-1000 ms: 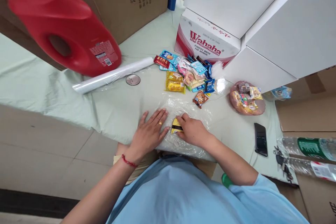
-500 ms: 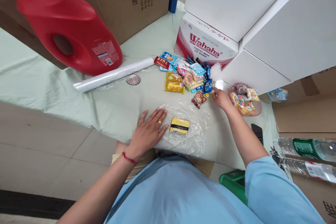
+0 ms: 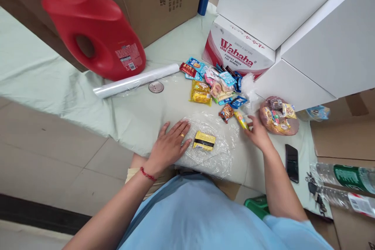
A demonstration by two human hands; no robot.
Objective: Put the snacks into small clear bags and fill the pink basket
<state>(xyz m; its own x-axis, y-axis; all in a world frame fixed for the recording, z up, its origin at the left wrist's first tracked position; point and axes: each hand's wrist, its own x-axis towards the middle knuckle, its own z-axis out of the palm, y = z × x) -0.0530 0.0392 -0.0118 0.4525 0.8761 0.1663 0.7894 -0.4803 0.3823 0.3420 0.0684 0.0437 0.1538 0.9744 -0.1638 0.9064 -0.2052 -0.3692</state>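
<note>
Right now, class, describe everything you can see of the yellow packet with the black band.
The yellow packet is small and roughly rectangular, its wrapper looking like shiny plastic. A black band runs lengthwise across its upward face; the print near its lower left edge is too small to read. No tear shows. It lies flat, slightly slanted, on the crinkled clear film, beside the left hand, whose thumb is close but seems not to touch it.

red-white carton (image 3: 238,49): "Wahaha®", "PURIFIED WATER FOR DRINKING" | brown carton (image 3: 149,15): "温馨"
</note>
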